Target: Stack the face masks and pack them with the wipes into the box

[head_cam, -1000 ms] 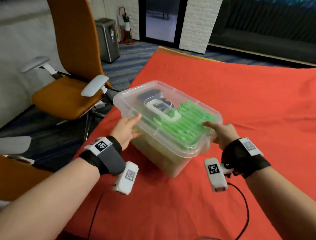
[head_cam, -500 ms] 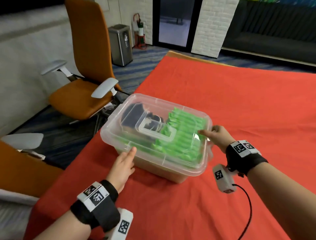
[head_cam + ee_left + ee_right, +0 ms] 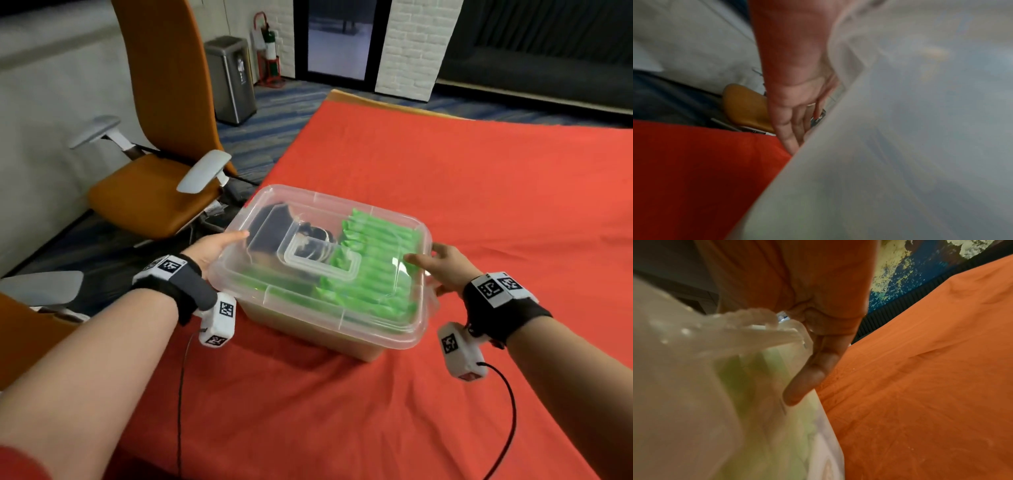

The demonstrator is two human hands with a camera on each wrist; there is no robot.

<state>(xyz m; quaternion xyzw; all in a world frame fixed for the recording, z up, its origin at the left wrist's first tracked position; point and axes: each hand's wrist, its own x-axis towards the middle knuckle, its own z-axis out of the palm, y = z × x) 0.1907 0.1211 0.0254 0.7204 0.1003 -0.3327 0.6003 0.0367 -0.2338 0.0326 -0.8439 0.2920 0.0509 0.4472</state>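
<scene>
Packing looks finished or nearly so. The clear plastic box (image 3: 329, 301) sits on the red tablecloth (image 3: 479, 205) near the table's left edge, with its transparent lid (image 3: 376, 219) on top. Through the lid, a row of green wipe packets (image 3: 373, 260) fills the right side of the box, and a dark stack, which I take to be the face masks (image 3: 270, 226), lies in the far left part. No masks or wipes lie loose on the cloth in the head view.

The left hand (image 3: 212, 248) is at the left side of the box, thumb reaching onto the lid's edge; the left wrist view shows its fingers (image 3: 791, 129) extended down along the box wall, flat against it or very close. The right hand (image 3: 445, 263) is at the right side, thumb lying on the lid rim, and the right wrist view shows a finger (image 3: 807, 378) stretched straight down the wall below the rim. So the hands are wide apart with the box between them, neither curled round anything.

What may remain, as I judge it, is pressing the lid fully home; whether it is already snapped shut all round cannot be told. An orange office chair (image 3: 154, 164) stands beside the table.
</scene>
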